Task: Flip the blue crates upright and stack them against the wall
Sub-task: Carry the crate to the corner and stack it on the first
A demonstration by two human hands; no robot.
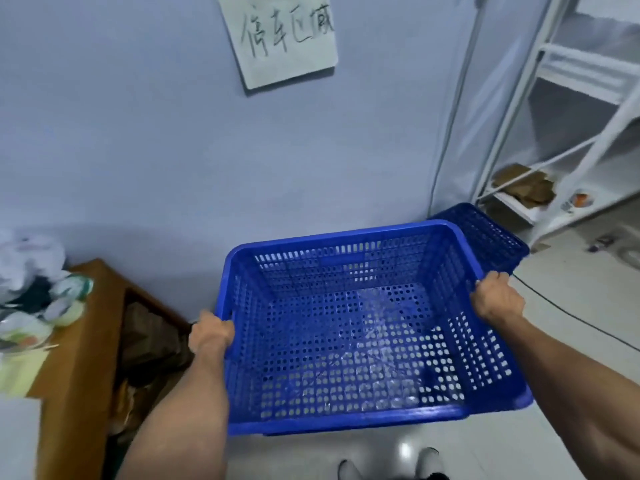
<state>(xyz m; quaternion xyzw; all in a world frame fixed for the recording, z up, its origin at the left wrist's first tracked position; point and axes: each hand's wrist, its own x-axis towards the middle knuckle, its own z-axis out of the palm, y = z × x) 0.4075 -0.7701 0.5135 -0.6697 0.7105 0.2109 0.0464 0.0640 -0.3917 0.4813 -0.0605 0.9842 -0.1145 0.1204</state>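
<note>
A large blue perforated crate (363,341) is upright with its open top toward me, held above the floor close to the pale wall (138,150). My left hand (210,336) grips its left rim, fingers curled over the edge. My right hand (497,299) grips the right rim the same way. A second blue crate (485,233) lies behind it on the right by the wall, its perforated surface facing up; most of it is hidden by the held crate.
A brown wooden desk (83,341) with bags and clutter stands at the left. A white metal rack (571,133) fills the right corner. A black cable (571,317) runs across the tiled floor. A paper sign (280,39) hangs on the wall. My shoes (388,465) show below.
</note>
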